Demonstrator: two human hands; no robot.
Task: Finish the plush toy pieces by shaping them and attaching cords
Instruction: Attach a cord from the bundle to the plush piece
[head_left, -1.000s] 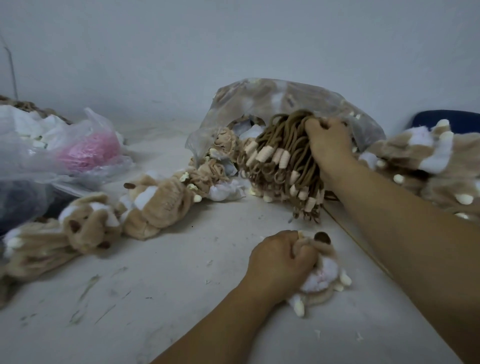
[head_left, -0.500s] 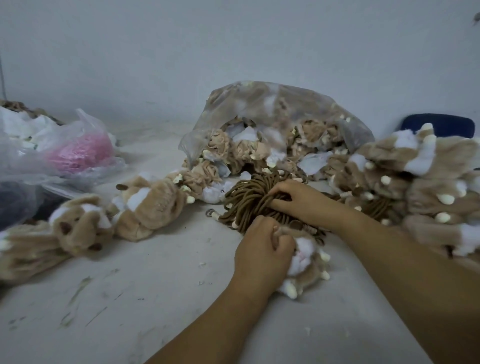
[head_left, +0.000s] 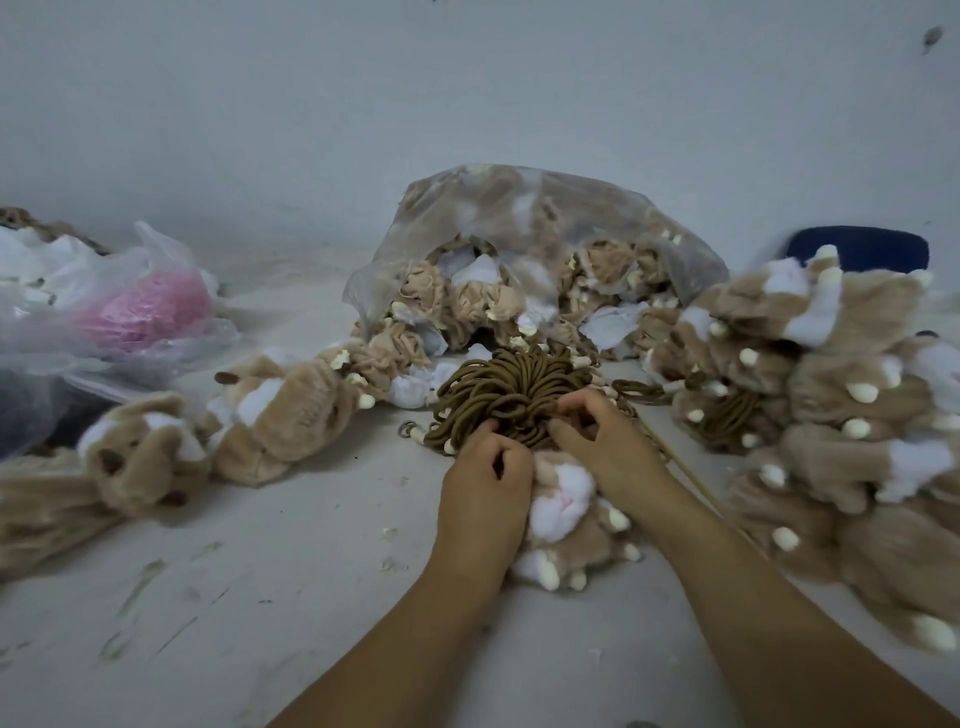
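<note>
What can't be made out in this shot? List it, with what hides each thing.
All in the head view:
- Plush piece: partly covered by the left hand and right hand.
- Whether the right hand has pinched a single cord: its fingertips are buried in the cord bundle.
- Plush pile: cut off by the right edge, blurred.
- Clear bag: its contents are hazed by the plastic.

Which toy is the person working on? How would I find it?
Start at the big clear bag stuffed with tan pieces at the back. Come forward past the brown cord bundle to the two hands. The plush toy lies between them, apart from both side piles.
</note>
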